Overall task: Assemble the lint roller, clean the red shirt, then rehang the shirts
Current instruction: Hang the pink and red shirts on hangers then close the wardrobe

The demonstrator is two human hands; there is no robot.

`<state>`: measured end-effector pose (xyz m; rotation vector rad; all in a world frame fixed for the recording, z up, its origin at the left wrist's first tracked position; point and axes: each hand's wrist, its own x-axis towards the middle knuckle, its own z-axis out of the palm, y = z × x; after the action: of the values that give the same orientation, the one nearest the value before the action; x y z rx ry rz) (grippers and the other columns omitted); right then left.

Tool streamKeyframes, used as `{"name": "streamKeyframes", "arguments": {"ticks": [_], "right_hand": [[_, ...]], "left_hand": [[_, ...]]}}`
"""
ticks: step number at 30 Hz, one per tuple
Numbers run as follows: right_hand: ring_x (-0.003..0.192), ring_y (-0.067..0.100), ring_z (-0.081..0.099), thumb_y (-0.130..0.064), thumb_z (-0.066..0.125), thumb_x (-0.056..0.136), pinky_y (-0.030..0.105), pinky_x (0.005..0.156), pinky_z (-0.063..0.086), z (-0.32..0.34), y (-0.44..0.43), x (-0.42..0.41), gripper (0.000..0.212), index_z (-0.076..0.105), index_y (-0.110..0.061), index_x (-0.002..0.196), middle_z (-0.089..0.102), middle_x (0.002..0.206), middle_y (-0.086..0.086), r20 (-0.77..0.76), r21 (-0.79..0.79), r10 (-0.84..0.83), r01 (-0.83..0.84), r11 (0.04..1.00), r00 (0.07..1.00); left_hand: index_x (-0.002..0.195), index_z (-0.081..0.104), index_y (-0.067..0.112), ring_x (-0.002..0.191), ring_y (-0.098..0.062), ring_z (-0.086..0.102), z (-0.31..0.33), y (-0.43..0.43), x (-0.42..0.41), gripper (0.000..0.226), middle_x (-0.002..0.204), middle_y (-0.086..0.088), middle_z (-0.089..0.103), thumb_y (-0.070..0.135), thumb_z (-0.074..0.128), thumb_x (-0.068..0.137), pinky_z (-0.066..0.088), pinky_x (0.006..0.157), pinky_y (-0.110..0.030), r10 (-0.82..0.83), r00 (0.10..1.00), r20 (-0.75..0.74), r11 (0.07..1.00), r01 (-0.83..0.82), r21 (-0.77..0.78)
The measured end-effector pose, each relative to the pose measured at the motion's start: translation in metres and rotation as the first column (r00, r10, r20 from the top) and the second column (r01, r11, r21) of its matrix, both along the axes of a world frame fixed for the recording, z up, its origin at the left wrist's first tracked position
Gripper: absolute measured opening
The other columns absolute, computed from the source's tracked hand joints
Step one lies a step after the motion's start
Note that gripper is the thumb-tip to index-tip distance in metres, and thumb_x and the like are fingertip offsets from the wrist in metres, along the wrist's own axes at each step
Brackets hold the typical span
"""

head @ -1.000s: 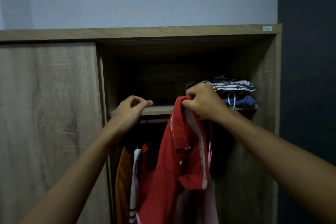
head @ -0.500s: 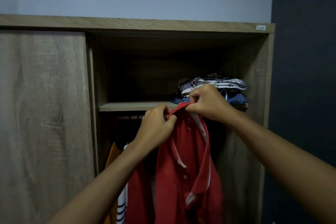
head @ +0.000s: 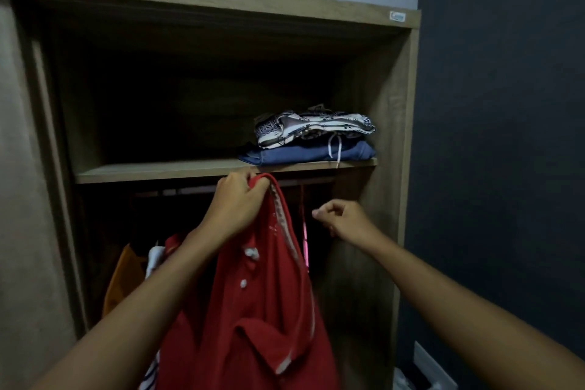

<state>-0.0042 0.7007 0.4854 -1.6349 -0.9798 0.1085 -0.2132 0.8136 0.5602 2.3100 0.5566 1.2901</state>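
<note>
one open wooden wardrobe (head: 408, 123) observed, with one shelf (head: 158, 169) across its upper part and a hanging rail (head: 190, 190) just beneath. two folded garments are stacked at the right end of the shelf: one patterned white-and-dark piece (head: 313, 127) on top of one blue piece (head: 304, 153). the left hand (head: 235, 204) is raised just under the shelf edge, fingers clamped tight on the top of the red shirt (head: 253, 294), which hangs down from that grip in front of the rail. the shirt is a polo type, with a light-trimmed collar and two pale buttons visible. the right hand (head: 343, 218) is to the right of the shirt, apart from it, fingers curled loosely together and holding nothing that can be seen. one pink hanger (head: 305, 237) shows partly between the shirt and the right hand. at lower left three more hanging garments show: one orange (head: 125, 279), one white (head: 155, 260), one red (head: 174, 242). a striped fabric edge (head: 150, 377) appears at the bottom; whether it belongs to the white one cannot be told.
</note>
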Motion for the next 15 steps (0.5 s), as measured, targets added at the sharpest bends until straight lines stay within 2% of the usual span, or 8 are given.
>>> {"name": "streamKeyframes", "arguments": {"ticks": [2, 4, 7, 8, 11, 13, 15], "right_hand": [[0.042, 0.001, 0.045, -0.020, 0.076, 0.087, 0.021, 0.051, 0.037, -0.026, 0.014, 0.014, 0.015, 0.066, -0.014, 0.077, 0.054, 0.059, -0.003, -0.059, -0.092, -0.068, 0.062, 0.994, 0.996], [0.051, 0.002, 0.050, -0.021, 0.078, 0.085, 0.020, 0.055, 0.040, -0.048, 0.031, 0.024, 0.017, 0.064, -0.017, 0.076, 0.056, 0.063, -0.004, -0.094, -0.139, -0.131, 0.117, 0.983, 0.987], [0.082, 0.016, 0.062, -0.029, 0.080, 0.083, 0.029, 0.080, 0.050, -0.070, 0.055, 0.038, 0.019, 0.064, -0.017, 0.082, 0.065, 0.082, -0.001, -0.100, -0.179, -0.216, 0.196, 0.964, 0.971], [0.092, 0.020, 0.063, -0.032, 0.079, 0.083, 0.030, 0.085, 0.050, -0.075, 0.063, 0.043, 0.025, 0.066, -0.014, 0.093, 0.067, 0.092, 0.002, -0.097, -0.204, -0.229, 0.206, 0.957, 0.969], [0.113, 0.028, 0.063, -0.043, 0.080, 0.079, 0.032, 0.094, 0.049, -0.084, 0.085, 0.057, 0.061, 0.062, -0.004, 0.123, 0.067, 0.119, 0.012, -0.071, -0.248, -0.266, 0.241, 0.938, 0.961], [0.115, 0.031, 0.062, -0.046, 0.083, 0.075, 0.033, 0.096, 0.049, -0.087, 0.101, 0.068, 0.072, 0.059, -0.001, 0.127, 0.065, 0.124, 0.016, -0.079, -0.245, -0.285, 0.259, 0.934, 0.955], [0.112, 0.031, 0.064, -0.044, 0.085, 0.072, 0.033, 0.094, 0.051, -0.088, 0.116, 0.079, 0.073, 0.062, 0.000, 0.125, 0.065, 0.122, 0.015, -0.118, -0.249, -0.272, 0.236, 0.939, 0.955]], "left_hand": [[0.068, 0.058, 0.006, 0.068, -0.025, 0.056, -0.006, 0.008, 0.007, 0.031, 0.064, -0.003, 0.060, 0.025, 0.057, 0.092, 0.031, 0.064, -0.032, 0.037, 0.999, -0.027, 0.999, -0.037, -0.004], [0.067, 0.055, 0.010, 0.061, -0.016, 0.053, -0.013, 0.018, 0.011, 0.029, 0.062, 0.000, 0.057, 0.026, 0.058, 0.091, 0.030, 0.063, -0.031, 0.074, 0.996, -0.042, 0.997, -0.075, -0.024], [0.068, 0.056, 0.009, 0.062, -0.019, 0.053, -0.025, 0.033, 0.014, 0.028, 0.061, -0.001, 0.057, 0.025, 0.060, 0.090, 0.033, 0.063, -0.031, 0.102, 0.993, -0.054, 0.994, -0.104, -0.040], [0.069, 0.057, 0.009, 0.063, -0.021, 0.054, -0.028, 0.037, 0.014, 0.027, 0.061, -0.001, 0.058, 0.025, 0.060, 0.090, 0.033, 0.063, -0.031, 0.110, 0.992, -0.065, 0.993, -0.113, -0.041], [0.070, 0.057, 0.011, 0.065, -0.021, 0.055, -0.033, 0.049, 0.016, 0.026, 0.064, 0.000, 0.059, 0.026, 0.060, 0.091, 0.034, 0.063, -0.031, 0.141, 0.986, -0.094, 0.989, -0.145, -0.039], [0.070, 0.056, 0.010, 0.063, -0.018, 0.054, -0.035, 0.057, 0.018, 0.027, 0.064, 0.000, 0.058, 0.026, 0.060, 0.091, 0.034, 0.063, -0.031, 0.160, 0.982, -0.102, 0.986, -0.164, -0.031], [0.070, 0.056, 0.009, 0.061, -0.015, 0.052, -0.037, 0.064, 0.020, 0.028, 0.063, 0.000, 0.058, 0.026, 0.060, 0.092, 0.034, 0.063, -0.031, 0.179, 0.978, -0.111, 0.982, -0.184, -0.032]]}}
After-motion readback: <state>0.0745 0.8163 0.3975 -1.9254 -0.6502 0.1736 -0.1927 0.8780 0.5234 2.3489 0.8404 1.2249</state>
